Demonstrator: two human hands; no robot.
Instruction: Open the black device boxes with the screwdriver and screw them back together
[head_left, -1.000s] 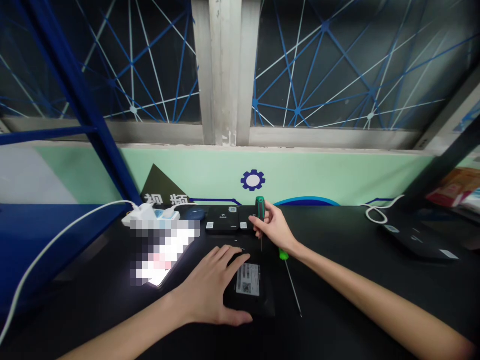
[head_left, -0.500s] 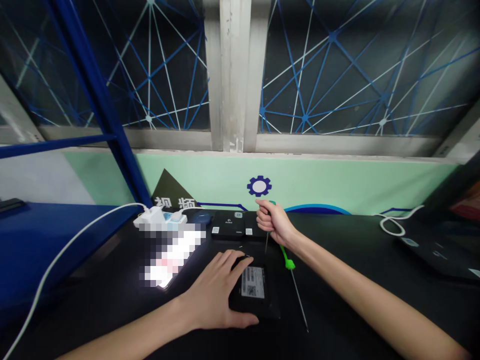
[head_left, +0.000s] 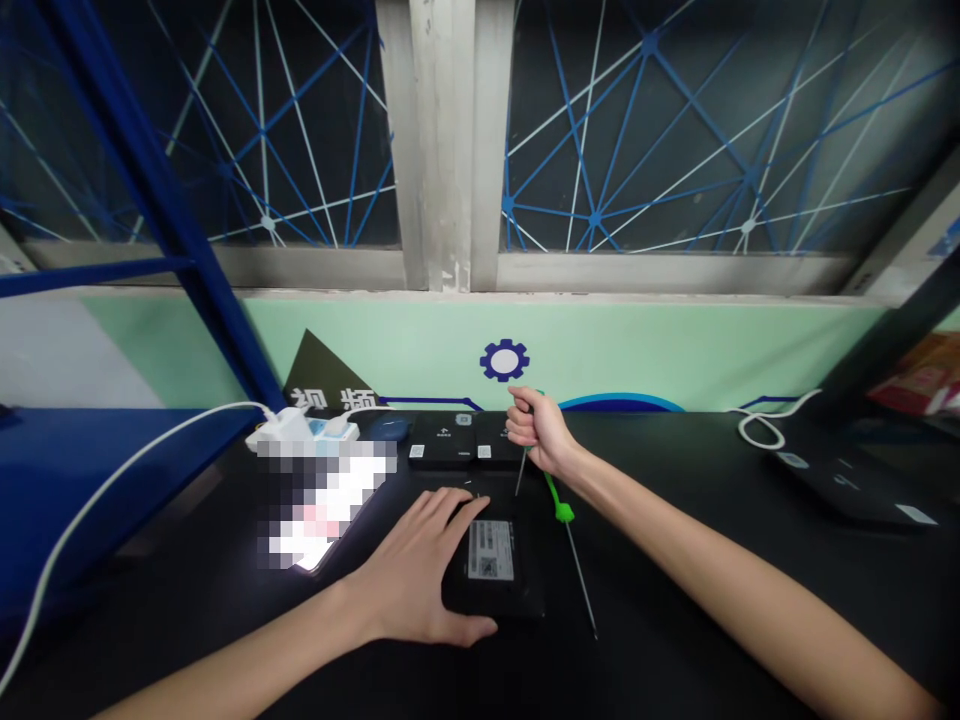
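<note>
My left hand point(head_left: 420, 575) lies across a flat black box-shaped device point(head_left: 492, 555) with a white printed label facing up. Its fingers reach over the far left edge, and the thumb rests along the near side, gripping the device. Held in a closed fist, my right hand point(head_left: 541, 430) has a screwdriver point(head_left: 520, 474) with its thin shaft pointing down at the device's far right corner. Only a bit of its green handle shows above the fist. A second screwdriver point(head_left: 565, 512), bright green with a long metal shaft, lies on the table right of the device.
Two similar black devices point(head_left: 444, 442) stand at the back, beside a dark blue mouse point(head_left: 388, 429). To the left are a lit phone point(head_left: 330, 510) and a power strip point(head_left: 300, 432) with white plugs and a cable. Another black device point(head_left: 847, 488) and a white cable point(head_left: 761, 430) are at right.
The view has shifted slightly, so everything sits a little further left and higher. The right fist stays above the device's far corner, and the left hand keeps its grip.
</note>
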